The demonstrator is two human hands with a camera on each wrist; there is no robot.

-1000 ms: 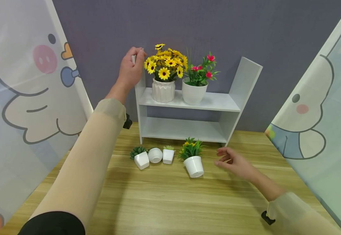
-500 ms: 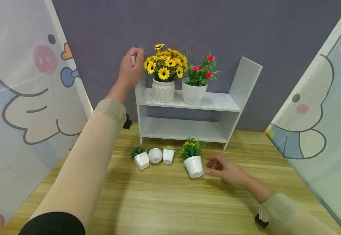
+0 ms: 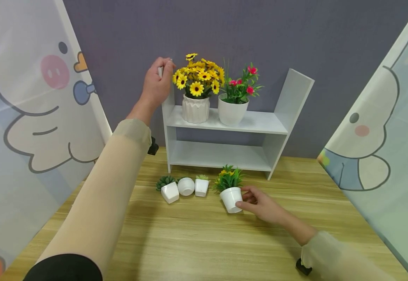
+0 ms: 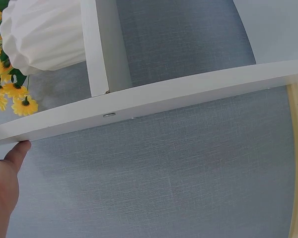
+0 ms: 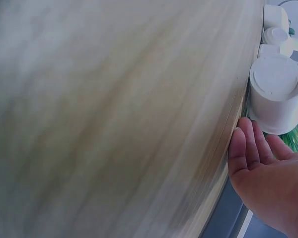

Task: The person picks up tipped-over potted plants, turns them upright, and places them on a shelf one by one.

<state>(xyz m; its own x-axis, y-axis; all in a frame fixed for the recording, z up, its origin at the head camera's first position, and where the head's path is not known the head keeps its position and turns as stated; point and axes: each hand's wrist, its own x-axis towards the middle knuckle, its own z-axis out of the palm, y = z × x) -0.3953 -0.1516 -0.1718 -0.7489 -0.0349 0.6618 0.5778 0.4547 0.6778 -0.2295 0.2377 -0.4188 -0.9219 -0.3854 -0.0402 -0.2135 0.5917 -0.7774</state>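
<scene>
Reaching low across the wooden table point(image 3: 197, 238), your right hand point(image 3: 260, 203) touches the small white pot of yellow flowers point(image 3: 231, 198), which lies tipped on its side just in front of the white shelf unit point(image 3: 225, 128). Your fingers are spread and slightly bent beside the pot's right side, thumb and fingertips at its wall; in the right wrist view the fingers point(image 5: 251, 148) sit just under the pot point(image 5: 275, 91), not yet wrapped round it.

Your left hand point(image 3: 158, 80) is up at the far left, fingers curled over the top of the shelf unit's left side panel, gripping it. In the left wrist view only the thumb tip point(image 4: 17, 151) shows, against the panel's edge point(image 4: 154, 96).

On the upper shelf stand a ribbed white pot of yellow sunflowers point(image 3: 197, 91) and, just to its right, a smooth white pot of pink flowers point(image 3: 233, 101).

Left of your pot, three smaller white pots point(image 3: 185, 188) lie close together in a row on the table.
</scene>
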